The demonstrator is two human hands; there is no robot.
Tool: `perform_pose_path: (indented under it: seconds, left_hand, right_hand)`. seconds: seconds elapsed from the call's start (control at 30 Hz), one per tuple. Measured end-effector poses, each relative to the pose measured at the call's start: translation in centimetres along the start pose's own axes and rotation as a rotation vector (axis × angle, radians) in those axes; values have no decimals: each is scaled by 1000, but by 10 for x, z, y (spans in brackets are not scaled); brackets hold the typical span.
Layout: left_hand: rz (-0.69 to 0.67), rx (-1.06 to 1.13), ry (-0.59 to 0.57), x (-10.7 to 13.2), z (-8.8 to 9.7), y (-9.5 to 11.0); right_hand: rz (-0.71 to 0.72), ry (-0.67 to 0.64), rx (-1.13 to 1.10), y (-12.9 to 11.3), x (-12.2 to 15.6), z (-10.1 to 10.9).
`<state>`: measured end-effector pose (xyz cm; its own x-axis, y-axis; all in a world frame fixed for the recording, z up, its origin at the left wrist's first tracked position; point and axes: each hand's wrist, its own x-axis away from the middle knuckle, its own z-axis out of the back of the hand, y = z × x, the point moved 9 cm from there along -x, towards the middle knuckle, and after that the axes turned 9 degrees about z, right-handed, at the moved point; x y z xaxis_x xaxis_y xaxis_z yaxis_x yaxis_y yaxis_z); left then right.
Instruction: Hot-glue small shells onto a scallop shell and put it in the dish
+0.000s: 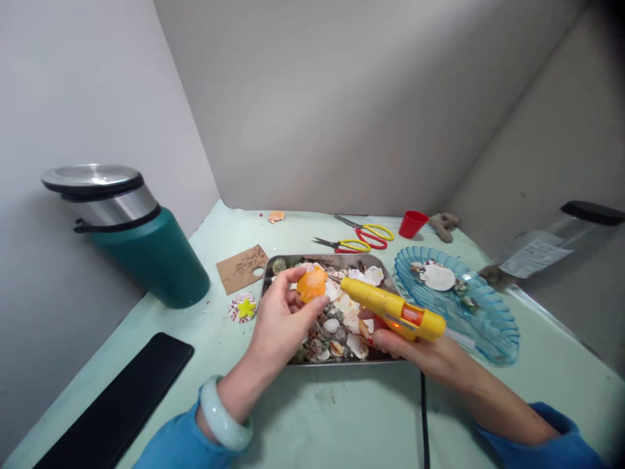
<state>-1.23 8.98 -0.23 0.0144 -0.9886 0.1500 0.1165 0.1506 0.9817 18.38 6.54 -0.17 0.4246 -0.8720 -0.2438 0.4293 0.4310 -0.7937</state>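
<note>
two hands over the metal tray, both occupied. left hand: thumb and fingers pinched on an orange shell, which is held up above the tray, near its middle. right hand: wrapped round a yellow glue gun, fingers curled underneath, nozzle pointing left at the orange shell. nozzle tip is right by the shell's edge; can't tell if they touch. small red-orange light is on at the gun's side. black cord runs from below the right hand to the bottom of view.

tray holds a mixed pile of shells, white, grey and brownish. left of tray: brown card with a round hole, and just nearer than that a speckled red-and-white disc with a yellow star shape on it. further left: green bottle with steel lid, black flat object nearer.

behind tray: two pairs of scissors close together, red and yellow handles, blades pointing left. red cup is to their right. right of tray: blue ribbed plate carrying a white disc and small shells.
</note>
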Motion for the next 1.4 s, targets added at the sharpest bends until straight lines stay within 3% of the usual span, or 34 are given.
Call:
perform_pose_path:
  seconds: [0.2, 0.6, 0.87, 1.07, 1.4]
  left_hand:
    - [-159, -162, 158, 5, 11, 5]
    - [-318, -226, 221, 17, 13, 27]
    - [-298, -187, 186, 15, 11, 26]
    - [-160, -57, 23, 9, 1, 14]
    - [51, 127, -394, 11, -28, 2]
  right_hand:
    - [19, -22, 3, -3, -1, 0]
    - [-17, 13, -33, 1, 0, 1]
    - [-16, -2, -22, -2, -1, 0]
    - [-13, 20, -18, -2, -2, 1]
    - [-41, 48, -105, -5, 1, 3]
